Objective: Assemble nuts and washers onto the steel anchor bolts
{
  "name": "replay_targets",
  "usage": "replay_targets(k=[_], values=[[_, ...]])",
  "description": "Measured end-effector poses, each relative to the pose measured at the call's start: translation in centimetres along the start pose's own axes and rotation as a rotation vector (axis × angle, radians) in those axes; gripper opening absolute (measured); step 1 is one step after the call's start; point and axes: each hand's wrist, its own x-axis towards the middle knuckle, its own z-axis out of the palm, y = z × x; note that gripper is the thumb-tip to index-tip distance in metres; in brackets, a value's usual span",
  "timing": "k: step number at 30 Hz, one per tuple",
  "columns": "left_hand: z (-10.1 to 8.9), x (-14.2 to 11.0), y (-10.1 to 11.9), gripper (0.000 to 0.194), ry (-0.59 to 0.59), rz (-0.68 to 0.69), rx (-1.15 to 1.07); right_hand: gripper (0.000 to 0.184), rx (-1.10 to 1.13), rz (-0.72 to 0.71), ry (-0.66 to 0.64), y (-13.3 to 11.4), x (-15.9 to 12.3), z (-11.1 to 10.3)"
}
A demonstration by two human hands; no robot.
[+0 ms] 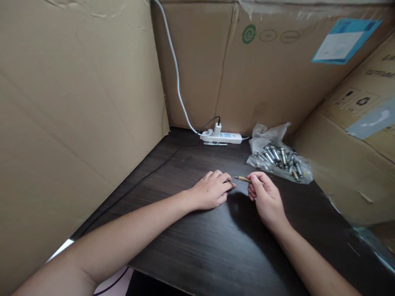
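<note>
- Table (185, 250): take the gap between the 2 hands as the clock's centre.
- Right hand (264, 197), 4 o'clock: thumb and fingers pinch a brass rod (243, 179), its tip towards 9 o'clock.
- Left hand (210, 191), 9 o'clock: low over the table, curled at a dark piece (230, 189), mostly hidden; whether gripped, I cannot tell.
- Progress: probably partway; 1 rod is in hand, apart from the dark piece.
- Bag (268, 130), 2 o'clock: clear plastic holding many bolts (282, 157), apparently still to be handled.
- Strip (235, 139), 11 o'clock: adapter (217, 130) plugged in.
- Box (197, 61), 12 o'clock: contents not visible.
</note>
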Motion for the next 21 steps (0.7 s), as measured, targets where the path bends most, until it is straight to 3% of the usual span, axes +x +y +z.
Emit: replay_targets(k=[4, 13, 16, 21], values=[[-0.3, 0.0, -0.4, 0.018, -0.029, -0.008, 0.024, 0.025, -0.055, -0.008, -0.01, 0.0, -0.1, -0.2], [-1.2, -0.2, -1.1, 0.009, 0.003, -0.09, -0.018, 0.028, -0.192, -0.058, -0.037, -0.1, -0.3, -0.3], [-1.4, -0.1, -1.2, 0.008, 0.1, -0.091, -0.114, 0.027, -0.107, -0.026, -0.055, -0.2, -0.3, -0.2], [-1.4, 0.0, -0.7, 0.01, 0.249, -0.152, -0.382, 0.025, 0.173, 0.144, -0.109, -0.4, -0.2, 0.3]])
